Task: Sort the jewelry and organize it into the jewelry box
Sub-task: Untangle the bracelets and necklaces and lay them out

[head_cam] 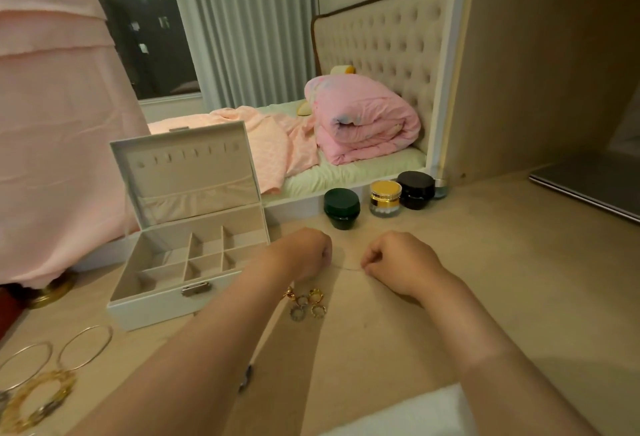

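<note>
Metal chain (347, 268), very fine, probably a necklace, drawn in a short span between the two hands just above the desk (485, 262).

Grip: left hand (304, 255) and right hand (398, 262) both clenched, fingers curled in, each apparently pinching the strand.

Handling, as judged: near weightless, limp, apt to kink, knot or snag. Best held at two points and kept lightly taut, or taken by the clasp if one is found.

Left of the grip: white jewelry box (156, 311), lid up, nothing showing in its divided compartments.

Just nearer the person than the grip: a cluster of gold and silver rings (306, 302).

Far left and nearer still: two thin bangles (85, 345) and a chunky gold link bracelet (38, 397), cut off by the frame edge.

Beyond the grip: three cosmetic jars (385, 198).

Not legible: the fingertip contact lies behind the knuckles. The chain's ends, clasp and full length are hidden. The strand is nearly lost against the pale surface. A small dark item (246, 378) under the left forearm is unidentified.
</note>
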### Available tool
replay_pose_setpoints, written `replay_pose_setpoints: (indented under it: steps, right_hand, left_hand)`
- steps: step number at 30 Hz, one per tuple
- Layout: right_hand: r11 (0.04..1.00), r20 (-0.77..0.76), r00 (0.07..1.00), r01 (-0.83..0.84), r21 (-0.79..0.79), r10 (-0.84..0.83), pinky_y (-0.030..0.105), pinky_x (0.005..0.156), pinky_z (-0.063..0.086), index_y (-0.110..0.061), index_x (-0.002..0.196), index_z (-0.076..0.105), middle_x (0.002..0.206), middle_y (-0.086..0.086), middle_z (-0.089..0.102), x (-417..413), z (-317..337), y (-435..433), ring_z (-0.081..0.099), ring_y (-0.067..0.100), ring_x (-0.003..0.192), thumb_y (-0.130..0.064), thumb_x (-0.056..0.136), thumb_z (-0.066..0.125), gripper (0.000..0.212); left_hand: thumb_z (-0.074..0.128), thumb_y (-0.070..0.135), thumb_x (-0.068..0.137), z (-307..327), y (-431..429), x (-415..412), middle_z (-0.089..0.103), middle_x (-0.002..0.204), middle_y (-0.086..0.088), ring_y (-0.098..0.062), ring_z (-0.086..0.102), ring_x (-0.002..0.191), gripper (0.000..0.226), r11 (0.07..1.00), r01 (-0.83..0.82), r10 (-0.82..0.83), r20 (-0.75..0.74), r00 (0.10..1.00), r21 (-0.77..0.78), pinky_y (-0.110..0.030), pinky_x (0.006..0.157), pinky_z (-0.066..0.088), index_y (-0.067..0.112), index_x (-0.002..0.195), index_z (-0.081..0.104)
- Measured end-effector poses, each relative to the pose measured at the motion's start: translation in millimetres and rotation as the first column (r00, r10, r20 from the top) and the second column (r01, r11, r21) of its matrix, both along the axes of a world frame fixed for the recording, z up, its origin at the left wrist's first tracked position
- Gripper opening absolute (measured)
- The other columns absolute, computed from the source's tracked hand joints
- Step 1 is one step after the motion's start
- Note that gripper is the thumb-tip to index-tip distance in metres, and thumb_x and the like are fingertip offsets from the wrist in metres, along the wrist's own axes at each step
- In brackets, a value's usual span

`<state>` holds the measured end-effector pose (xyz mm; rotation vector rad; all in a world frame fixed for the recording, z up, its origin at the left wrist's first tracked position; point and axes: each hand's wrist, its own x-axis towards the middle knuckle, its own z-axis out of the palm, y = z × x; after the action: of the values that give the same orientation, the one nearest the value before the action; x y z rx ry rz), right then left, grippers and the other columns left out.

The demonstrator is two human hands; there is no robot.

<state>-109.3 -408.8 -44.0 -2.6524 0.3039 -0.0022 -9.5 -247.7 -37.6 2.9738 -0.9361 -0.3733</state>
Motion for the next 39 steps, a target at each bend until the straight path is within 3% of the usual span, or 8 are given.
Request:
replay_pose_setpoints:
  steps: [5,11,16,22,28,32,36,39]
  right_hand:
    - [0.998,0.029,0.999,-0.017,-0.068,0.019,0.032,0.089,0.054,-0.037,0.103,0.076,0.109,-0.016,0.071,-4,4,5,0.064,0.01,0.1,-0.023,0.095,0.064,0.02]
    - [0.997,0.093,0.995,-0.027,-0.071,0.033,0.032,0.088,0.053,-0.036,0.116,0.071,0.113,-0.009,0.068,-26,29,23,0.063,0.014,0.101,-0.02,0.101,0.054,0.027]
    - [0.97,0.19,0.955,-0.238,0.039,0.227,0.033,0.084,0.056,-0.034,0.104,0.076,0.101,-0.015,0.071,-32,50,81,0.064,0.005,0.088,-0.023,0.096,0.06,0.021]
    - [0.876,0.04,0.882,-0.471,0.106,0.47,0.026,0.07,0.055,-0.032,0.103,0.075,0.097,-0.015,0.07,-27,52,167,0.065,0.003,0.077,-0.029,0.096,0.065,0.013]
    - [0.839,-0.048,0.838,-0.544,-0.012,0.543,0.033,0.086,0.056,-0.03,0.103,0.077,0.099,-0.014,0.072,-9,34,226,0.064,0.004,0.088,-0.029,0.095,0.065,0.015]
    - [0.821,-0.062,0.84,-0.541,-0.184,0.539,0.035,0.086,0.054,-0.034,0.105,0.077,0.103,-0.013,0.072,4,24,250,0.064,0.012,0.097,-0.033,0.094,0.062,0.019]
    - [0.773,-0.075,0.825,-0.553,-0.311,0.56,0.033,0.089,0.05,-0.039,0.116,0.073,0.118,-0.008,0.07,11,14,263,0.063,0.018,0.11,-0.036,0.093,0.062,0.026]
    - [0.764,-0.094,0.825,-0.554,-0.331,0.557,0.031,0.084,0.049,-0.04,0.11,0.075,0.111,-0.011,0.071,14,12,263,0.063,0.016,0.105,-0.036,0.091,0.065,0.022]
  left_hand:
    - [0.055,0.008,0.093,3,8,-5,0.057,0.126,0.0,-0.02,0.055,0.115,0.037,0.998,0.04,-0.04,0.01,0.999,-0.051,-0.033,0.099,0.048,0.026,0.125,0.061]
    - [0.056,0.023,0.098,28,47,-40,0.06,0.118,0.004,-0.011,0.057,0.101,0.025,0.953,0.119,-0.097,0.088,0.991,-0.278,-0.024,0.086,0.045,0.026,0.121,0.065]
    - [0.057,0.026,0.097,41,118,-81,0.065,0.1,0.013,-0.006,0.06,0.089,0.019,0.906,0.035,0.0,0.085,0.996,-0.421,-0.025,0.08,0.05,0.032,0.111,0.069]
    - [0.058,0.029,0.097,29,208,-99,0.067,0.083,0.014,-0.002,0.061,0.074,0.012,0.884,-0.151,0.164,-0.011,0.986,-0.443,-0.023,0.07,0.049,0.034,0.1,0.069]
    - [0.064,0.026,0.093,-8,268,-94,0.065,0.085,0.025,0.002,0.062,0.082,0.02,0.861,-0.299,0.304,-0.054,0.951,-0.412,-0.006,0.068,0.04,0.043,0.083,0.064]
    - [0.071,0.031,0.089,-17,277,-93,0.065,0.085,0.025,0.013,0.056,0.076,0.011,0.854,-0.291,0.298,-0.053,0.953,-0.432,-0.001,0.063,0.037,0.038,0.095,0.075]
    - [0.077,0.036,0.082,-22,277,-90,0.072,0.093,0.017,0.003,0.061,0.081,0.016,0.846,-0.289,0.297,-0.054,0.953,-0.448,-0.017,0.077,0.049,0.036,0.099,0.079]
    - [0.075,0.032,0.084,-25,275,-88,0.07,0.09,0.016,-0.001,0.062,0.084,0.012,0.844,-0.299,0.312,-0.046,0.949,-0.445,-0.022,0.079,0.05,0.037,0.094,0.079]
